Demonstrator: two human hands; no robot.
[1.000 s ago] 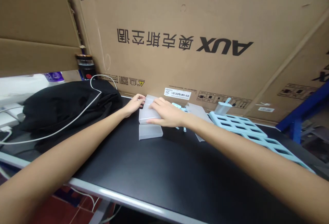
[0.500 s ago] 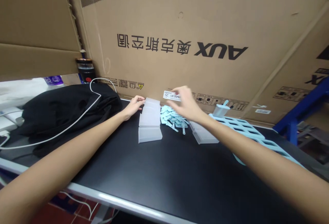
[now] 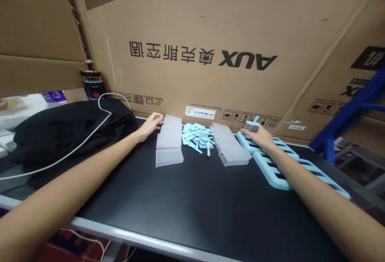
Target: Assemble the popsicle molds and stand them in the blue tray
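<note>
Change: the right hand (image 3: 261, 137) has been moved away from the left stack of frosted cups (image 3: 169, 143), across the pile of pale blue sticks (image 3: 197, 135), to the far end of the blue mould tray (image 3: 288, 165).
Right grip: the fingers are laid around a single small cup with a stick (image 3: 252, 125) seated at the tray's far end; whether it is clenched or only touched cannot be told.
Left grip: the left hand (image 3: 152, 122) is kept at the far end of the left stack, fingers loosely curled against it, nothing lifted.
Other stack: a second row of frosted cups (image 3: 230, 146) is left untouched between sticks and tray.
Meaning: attention appears to have been shifted from the loose cups to the tray.
Surroundings: everything is carried by the black tabletop (image 3: 180, 202); a black cloth (image 3: 66, 131) with a white cable (image 3: 75, 147) lies to the left, a cardboard box (image 3: 210, 45) stands behind.
</note>
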